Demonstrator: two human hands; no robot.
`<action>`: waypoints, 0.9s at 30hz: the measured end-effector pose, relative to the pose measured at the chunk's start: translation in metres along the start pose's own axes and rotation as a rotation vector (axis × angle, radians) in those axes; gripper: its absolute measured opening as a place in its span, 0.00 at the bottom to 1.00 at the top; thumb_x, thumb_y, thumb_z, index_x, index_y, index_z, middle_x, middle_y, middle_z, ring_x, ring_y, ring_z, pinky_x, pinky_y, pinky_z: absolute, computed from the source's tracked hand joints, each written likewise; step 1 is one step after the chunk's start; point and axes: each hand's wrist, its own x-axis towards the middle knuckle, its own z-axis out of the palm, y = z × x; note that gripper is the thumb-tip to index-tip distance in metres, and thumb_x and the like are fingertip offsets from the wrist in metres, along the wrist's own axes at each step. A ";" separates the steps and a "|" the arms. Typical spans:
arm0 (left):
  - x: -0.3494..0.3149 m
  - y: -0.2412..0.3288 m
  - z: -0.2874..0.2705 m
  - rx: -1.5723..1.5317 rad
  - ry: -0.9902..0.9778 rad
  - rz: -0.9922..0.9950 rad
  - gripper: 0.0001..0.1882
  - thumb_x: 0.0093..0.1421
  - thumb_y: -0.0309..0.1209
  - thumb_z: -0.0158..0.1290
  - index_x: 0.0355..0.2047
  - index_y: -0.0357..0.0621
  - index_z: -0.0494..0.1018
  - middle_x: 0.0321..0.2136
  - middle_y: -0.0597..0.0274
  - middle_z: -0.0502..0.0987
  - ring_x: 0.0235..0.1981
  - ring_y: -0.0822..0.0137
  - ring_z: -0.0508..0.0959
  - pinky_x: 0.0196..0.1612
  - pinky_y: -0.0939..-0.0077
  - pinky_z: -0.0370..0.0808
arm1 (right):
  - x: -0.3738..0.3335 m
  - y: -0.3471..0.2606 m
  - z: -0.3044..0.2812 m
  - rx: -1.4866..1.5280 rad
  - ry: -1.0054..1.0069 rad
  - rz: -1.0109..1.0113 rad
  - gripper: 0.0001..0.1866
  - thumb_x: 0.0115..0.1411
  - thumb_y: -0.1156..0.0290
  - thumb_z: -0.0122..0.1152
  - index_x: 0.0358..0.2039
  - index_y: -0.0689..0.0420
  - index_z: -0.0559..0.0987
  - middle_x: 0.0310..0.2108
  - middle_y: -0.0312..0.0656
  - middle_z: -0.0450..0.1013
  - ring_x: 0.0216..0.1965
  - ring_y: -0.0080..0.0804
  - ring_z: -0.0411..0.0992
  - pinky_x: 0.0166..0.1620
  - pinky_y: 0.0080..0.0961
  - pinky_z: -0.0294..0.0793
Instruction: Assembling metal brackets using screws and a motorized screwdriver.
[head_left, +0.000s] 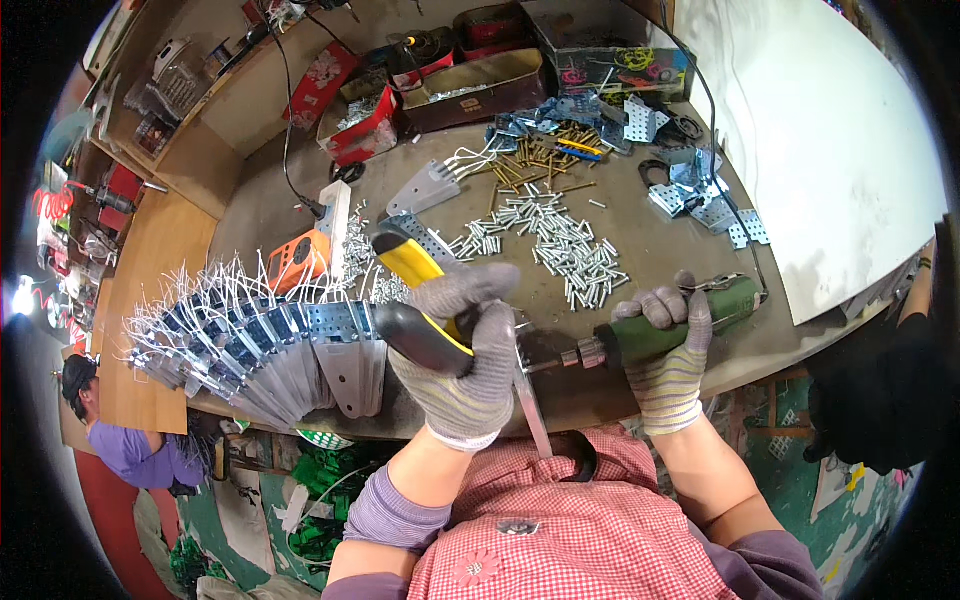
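Note:
My left hand, in a striped grey work glove, is closed around pliers with black and yellow handles; their jaws are hidden. Beside its fingers a flat metal plate stands edge-on, and how it is held cannot be made out. My right hand, gloved alike, wraps round a green power screwdriver. The tool's bit points left and reaches the plate, at or very near a small screw. Just left of the pliers stands a fanned row of grey plates with blue metal blocks and white wires.
Silver screws and long brass bolts lie heaped mid-table. Perforated metal brackets are at the right. Behind them stand red bins. Near the row is an orange device. A cord hangs to the screwdriver. Another person sits far left.

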 end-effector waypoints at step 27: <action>0.027 -0.036 -0.037 0.858 -0.266 -0.106 0.11 0.56 0.32 0.55 0.37 0.41 0.77 0.34 0.43 0.76 0.38 0.48 0.76 0.45 0.67 0.71 | 0.005 -0.004 -0.005 0.093 0.040 0.035 0.23 0.59 0.53 0.61 0.50 0.49 0.71 0.24 0.27 0.56 0.29 0.23 0.59 0.49 0.35 0.64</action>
